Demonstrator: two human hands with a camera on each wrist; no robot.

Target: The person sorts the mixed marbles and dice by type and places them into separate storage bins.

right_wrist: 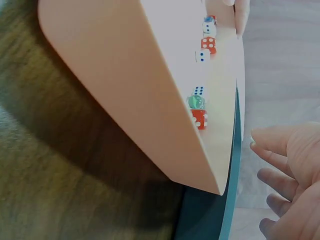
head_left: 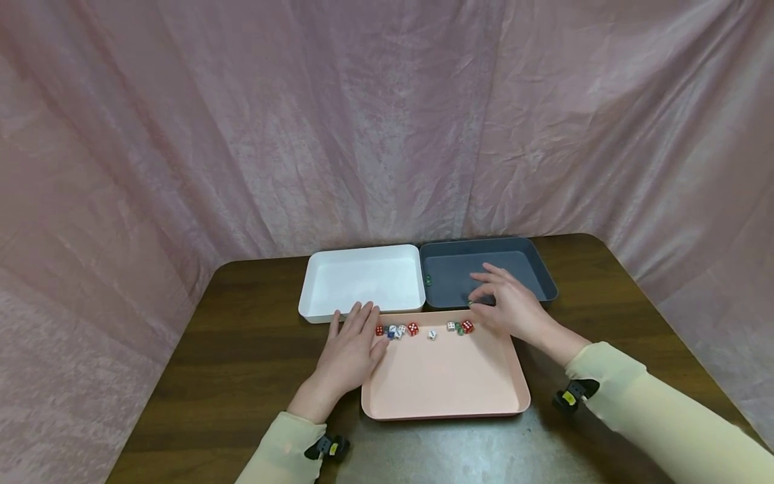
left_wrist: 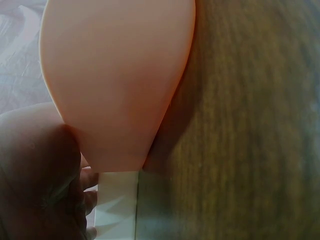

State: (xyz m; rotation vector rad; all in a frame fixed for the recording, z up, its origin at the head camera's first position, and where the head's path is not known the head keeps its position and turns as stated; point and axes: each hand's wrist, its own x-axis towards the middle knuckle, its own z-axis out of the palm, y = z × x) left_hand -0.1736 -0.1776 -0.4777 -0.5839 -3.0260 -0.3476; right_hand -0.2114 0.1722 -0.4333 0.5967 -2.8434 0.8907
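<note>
Between thumb and index finger my right hand (head_left: 510, 306) pinches a small green die (right_wrist: 252, 142), mostly hidden by the fingertips. That hand hovers over the near edge of the dark grey tray (head_left: 478, 250). My left hand (head_left: 347, 353), fingers straight, lies over the left rim of the pink tray (head_left: 447, 383). Along that tray's far side are several dice: a red die (head_left: 413, 329) and a cluster near the left fingertips, a lone white die (head_left: 432, 335), then a white die (head_left: 451, 326), a green die (right_wrist: 196, 102) and a red die (right_wrist: 199, 119) together.
A white tray (head_left: 363, 272) stands at the back left, side by side with the dark grey one. One green die (head_left: 428, 280) sits by the grey tray's left wall. All rest on a brown wooden table (head_left: 254, 363), with a pink curtain (head_left: 375, 121) behind.
</note>
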